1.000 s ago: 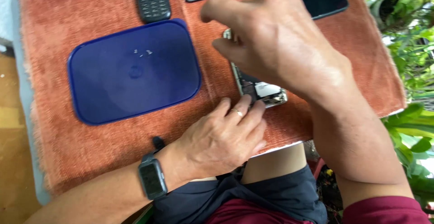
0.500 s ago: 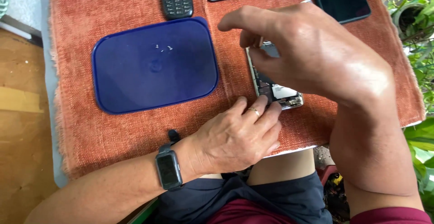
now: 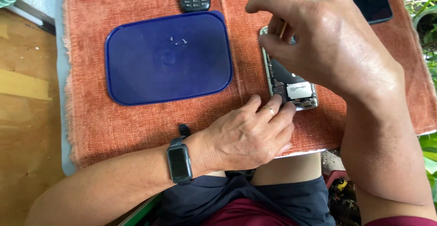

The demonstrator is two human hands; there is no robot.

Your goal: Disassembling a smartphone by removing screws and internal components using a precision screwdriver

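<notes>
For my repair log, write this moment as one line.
left hand: steadies opened phone | right hand: thin tool over phone | blue lid: tiny screws

left hand (image 3: 248,137) is low and flat, palm down, fingers (image 3: 273,110) stretched forward and bunched together, ring on one of them; watch strapped on that wrist; right hand (image 3: 327,48) hangs higher, wrist bent, fingers curled in a pinch; both forearms come in from the bottom edge
</notes>
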